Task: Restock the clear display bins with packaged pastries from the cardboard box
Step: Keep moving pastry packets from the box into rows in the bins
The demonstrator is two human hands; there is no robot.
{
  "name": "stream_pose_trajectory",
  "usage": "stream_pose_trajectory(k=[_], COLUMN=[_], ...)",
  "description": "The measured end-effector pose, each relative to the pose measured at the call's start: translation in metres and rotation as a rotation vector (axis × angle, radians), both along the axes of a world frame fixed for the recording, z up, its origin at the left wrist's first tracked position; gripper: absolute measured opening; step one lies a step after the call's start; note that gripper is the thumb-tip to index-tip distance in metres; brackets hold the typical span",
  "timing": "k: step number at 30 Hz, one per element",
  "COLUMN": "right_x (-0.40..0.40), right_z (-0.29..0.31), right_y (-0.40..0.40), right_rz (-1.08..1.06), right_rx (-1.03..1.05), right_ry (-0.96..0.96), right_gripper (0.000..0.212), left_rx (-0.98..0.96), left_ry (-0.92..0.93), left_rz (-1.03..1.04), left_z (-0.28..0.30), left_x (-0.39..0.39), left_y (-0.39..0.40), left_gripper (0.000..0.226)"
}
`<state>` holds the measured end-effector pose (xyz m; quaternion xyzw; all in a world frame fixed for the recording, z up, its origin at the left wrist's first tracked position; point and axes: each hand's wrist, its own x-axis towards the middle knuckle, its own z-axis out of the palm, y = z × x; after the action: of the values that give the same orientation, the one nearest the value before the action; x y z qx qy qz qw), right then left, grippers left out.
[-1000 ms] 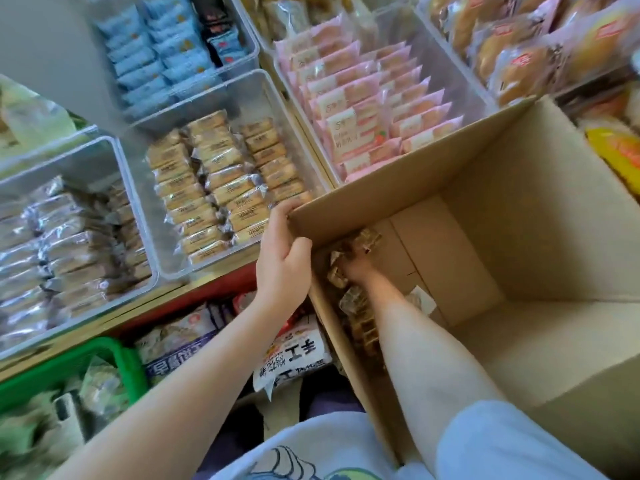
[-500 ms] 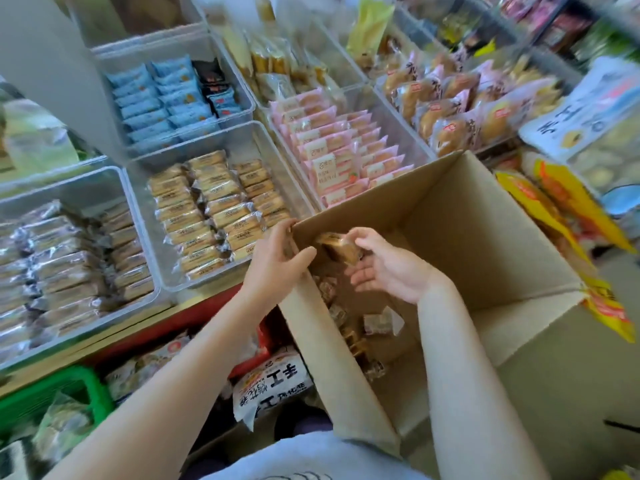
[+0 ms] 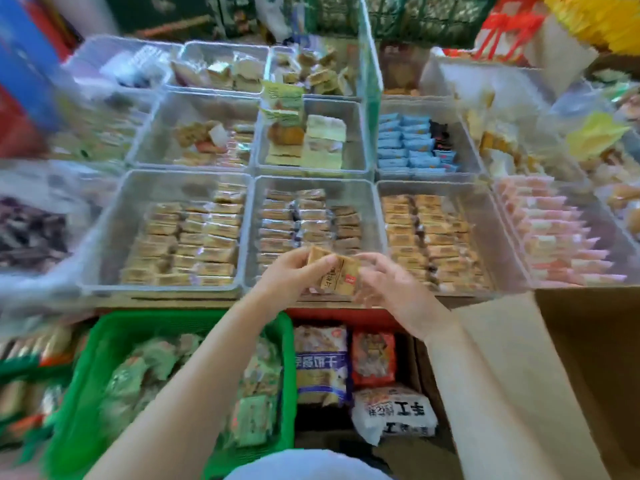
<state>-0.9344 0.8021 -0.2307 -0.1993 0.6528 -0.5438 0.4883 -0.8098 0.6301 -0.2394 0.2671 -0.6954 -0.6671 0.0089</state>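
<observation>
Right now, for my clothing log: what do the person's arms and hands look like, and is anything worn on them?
Both forearms are bare. The left hand and right hand show no gloves, rings or watch. No sleeves are visible.

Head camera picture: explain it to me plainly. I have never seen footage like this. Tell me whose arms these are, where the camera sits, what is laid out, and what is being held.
There is no machine. A person wears the camera on the head, so it looks forward and down at their own arms. The left hand and right hand together hold one brown pastry packet, fingers curled round its ends. It is above the near edge of a clear bin filled with similar packets. More bins of wrapped snacks surround it. The cardboard box is at lower right, a green basket at lower left.
</observation>
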Motion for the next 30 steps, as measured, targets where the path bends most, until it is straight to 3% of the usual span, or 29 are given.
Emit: stream_pose_trajectory(k=[2,5,8,11,15,19,23,30], right_x=[0.041,0.088,0.12,0.139,0.148,0.159,0.163,0.161], right_z=[-0.009,-0.024,-0.046,-0.077,-0.11,-0.127,-0.126,-0.111], right_y=[-0.061,-0.141,-0.197,-0.233,-0.235,-0.216,-0.218,-0.219], right_rz=[0.025,0.119,0.196,0.383,0.588,0.627,0.585,0.563], right_rx=[0.052,0.076,0.117,0.319,0.498,0.437,0.446,0.422], right_ry=[0.165,0.356,0.499,0.855,1.162,1.235,1.254,1.158], right_gripper=[0.011,0.018,0.021,0.041,0.05,0.061,0.059,0.059], left_rx=[-0.017,-0.012,-0.226,-0.482,-0.57,-0.58,-0.394,-0.877], left_ry=[-0.058,-0.058,-0.126,-0.221,-0.318,-0.493,-0.495,-0.76], left_rz=[0.091,0.161,0.219,0.367,0.292,-0.071,-0.168,-0.233], left_z=[-0.012,-0.024,-0.031,-0.048,-0.078,-0.107,-0.116,-0.117], left_x=[0.041,0.101,0.138,0.156,0.144,0.132,0.128,0.102], left_y=[-0.046,-0.118,-0.181,-0.231,-0.258,-0.266,-0.268,-0.237], left_gripper=[0.015,0.031,0.045,0.04,0.041,0.052,0.027,0.036])
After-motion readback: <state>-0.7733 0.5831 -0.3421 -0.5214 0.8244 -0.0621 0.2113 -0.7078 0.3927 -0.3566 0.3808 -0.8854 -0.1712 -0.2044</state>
